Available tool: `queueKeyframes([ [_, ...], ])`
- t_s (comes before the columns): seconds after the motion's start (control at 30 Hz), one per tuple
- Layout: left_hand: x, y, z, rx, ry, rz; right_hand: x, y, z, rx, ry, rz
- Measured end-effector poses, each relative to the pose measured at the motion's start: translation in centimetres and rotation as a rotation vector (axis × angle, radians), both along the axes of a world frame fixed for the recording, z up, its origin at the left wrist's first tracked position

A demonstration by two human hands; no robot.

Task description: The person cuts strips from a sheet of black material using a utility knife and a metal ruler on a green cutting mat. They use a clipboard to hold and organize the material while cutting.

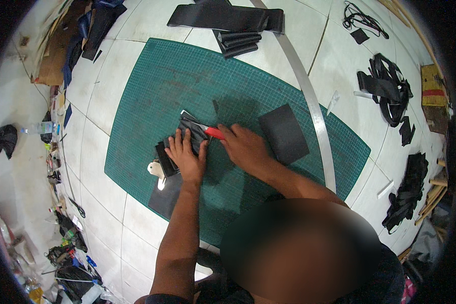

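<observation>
My left hand (pixel 186 157) lies flat with its fingers spread, pressing on a folded piece of black sheet material (pixel 193 133). A thin white edge shows at the far end of that piece. My right hand (pixel 244 148) is closed round a red-handled cutter knife (pixel 215 133). Its blade points left and reaches onto the black material, just beyond my left fingers. More black strips (pixel 166 158) lie beside my left hand, next to a cream-coloured object (pixel 156 168) whose kind I cannot make out. All of this rests on a green cutting mat (pixel 152 91).
A black rectangle (pixel 285 134) lies right of my right hand. Another dark sheet (pixel 166 196) is at the mat's near left edge. A long metal ruler (pixel 309 96) crosses the mat's right side. Black strips (pixel 228 19) lie beyond it, and bundled black straps (pixel 387 91) at right.
</observation>
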State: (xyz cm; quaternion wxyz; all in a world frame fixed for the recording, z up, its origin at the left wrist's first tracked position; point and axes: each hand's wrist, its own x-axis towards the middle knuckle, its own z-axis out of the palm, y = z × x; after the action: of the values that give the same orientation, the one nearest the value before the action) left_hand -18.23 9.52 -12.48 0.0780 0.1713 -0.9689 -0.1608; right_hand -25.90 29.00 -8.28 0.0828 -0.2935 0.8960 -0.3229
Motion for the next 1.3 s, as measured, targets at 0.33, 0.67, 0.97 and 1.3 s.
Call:
queueKeyframes([
  [0.33, -0.3, 1.0, 2.4, 0.009, 0.022, 0.025, -6.6, -0.9, 1.0, -0.395, -0.125, -0.283],
  [0.67, -5.0, 0.9, 7.5, -0.113, -0.379, -0.001, 0.9, 6.8, -1.5, -0.392, -0.269, -0.386],
  [0.97, -1.7, -3.2, 6.9, -0.102, -0.322, 0.108, 1.2, 7.9, -0.4, -0.412, -0.315, -0.382],
  [1.3, -0.5, -4.3, 8.3, 0.897, 0.196, 0.432, 2.0, 8.2, 0.3, -0.447, -0.303, -0.418],
])
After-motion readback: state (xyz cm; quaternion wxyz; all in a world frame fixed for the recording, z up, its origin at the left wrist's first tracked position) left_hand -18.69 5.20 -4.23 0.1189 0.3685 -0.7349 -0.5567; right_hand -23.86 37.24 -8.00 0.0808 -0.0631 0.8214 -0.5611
